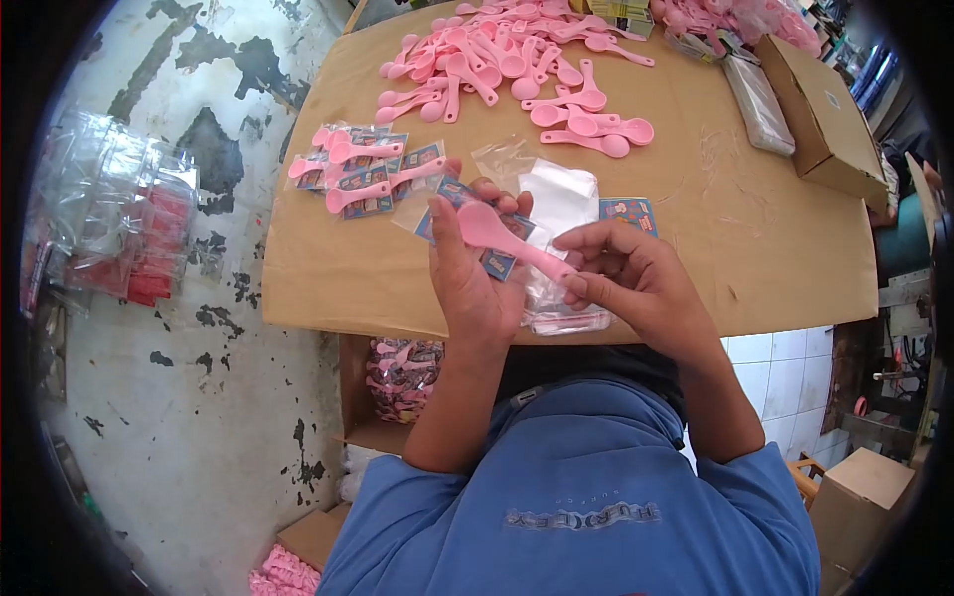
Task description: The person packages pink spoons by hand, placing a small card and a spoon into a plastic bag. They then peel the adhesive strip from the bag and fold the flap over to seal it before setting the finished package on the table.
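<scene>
A pink spoon (507,241) lies across a blue printed card (452,195) above my left palm. My left hand (475,268) is curled round the card and the spoon's bowl end. The fingertips of my right hand (626,273) pinch the end of the spoon's handle. Beneath and between my hands is a stack of clear plastic bags (558,199). Just right of the stack, another blue card (629,214) shows above my right hand. To the left of my hands, several pink spoons with cards (363,179) lie in a group.
A large pile of loose pink spoons (477,60) covers the table's far side. An open cardboard box (830,119) and a plastic-wrapped pack (757,99) stand at the far right. Packaging hangs by the left wall (129,209). Below the table edge, a box holds bagged spoons (405,377).
</scene>
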`<state>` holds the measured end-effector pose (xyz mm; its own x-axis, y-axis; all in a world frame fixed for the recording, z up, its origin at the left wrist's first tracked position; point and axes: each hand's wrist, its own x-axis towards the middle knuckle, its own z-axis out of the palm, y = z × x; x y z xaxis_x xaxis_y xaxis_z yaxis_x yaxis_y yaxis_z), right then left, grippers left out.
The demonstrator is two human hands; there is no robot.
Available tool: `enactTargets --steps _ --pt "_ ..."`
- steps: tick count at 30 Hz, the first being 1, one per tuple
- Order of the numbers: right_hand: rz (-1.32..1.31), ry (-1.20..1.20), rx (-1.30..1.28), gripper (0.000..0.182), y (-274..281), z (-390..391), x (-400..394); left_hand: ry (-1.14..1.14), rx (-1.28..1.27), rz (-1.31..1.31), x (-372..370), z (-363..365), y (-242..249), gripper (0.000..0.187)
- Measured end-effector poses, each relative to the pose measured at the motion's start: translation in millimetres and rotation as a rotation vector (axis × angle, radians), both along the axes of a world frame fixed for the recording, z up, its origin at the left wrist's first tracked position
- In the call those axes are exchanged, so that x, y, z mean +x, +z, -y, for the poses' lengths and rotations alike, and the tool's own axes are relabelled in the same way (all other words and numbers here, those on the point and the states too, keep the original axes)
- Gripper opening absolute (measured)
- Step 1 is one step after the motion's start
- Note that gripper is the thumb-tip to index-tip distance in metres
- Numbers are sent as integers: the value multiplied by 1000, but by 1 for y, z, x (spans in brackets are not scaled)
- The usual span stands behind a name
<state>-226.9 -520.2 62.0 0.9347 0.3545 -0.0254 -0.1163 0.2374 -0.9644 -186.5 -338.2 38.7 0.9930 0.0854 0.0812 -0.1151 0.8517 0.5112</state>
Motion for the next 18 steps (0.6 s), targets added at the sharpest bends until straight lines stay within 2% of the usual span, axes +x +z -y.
enactTargets --steps 4,7,10,13,15,17,18 --pt "91 -71 105 37 -12 -8 0 -105 -137 -49 -3 6 1 51" --pt "208 -193 -32 37 -29 -12 5 -167 -171 -58 -7 11 1 47" --pt "252 -298 -165 48 -34 -19 5 -233 -204 -28 -7 10 -4 46" --pt "623 -498 -359 47 -17 -29 4 -309 -178 -8 -4 -2 -11 46" --pt "879 -427 -488 40 -14 -22 9 -325 -134 -35 -3 -6 -11 46" --pt "995 -250 -537 24 -6 -5 9 -301 -86 -93 1 -7 -2 47" --pt "899 -230 -409 24 -6 3 8 -296 -93 -99 4 -10 0 47"
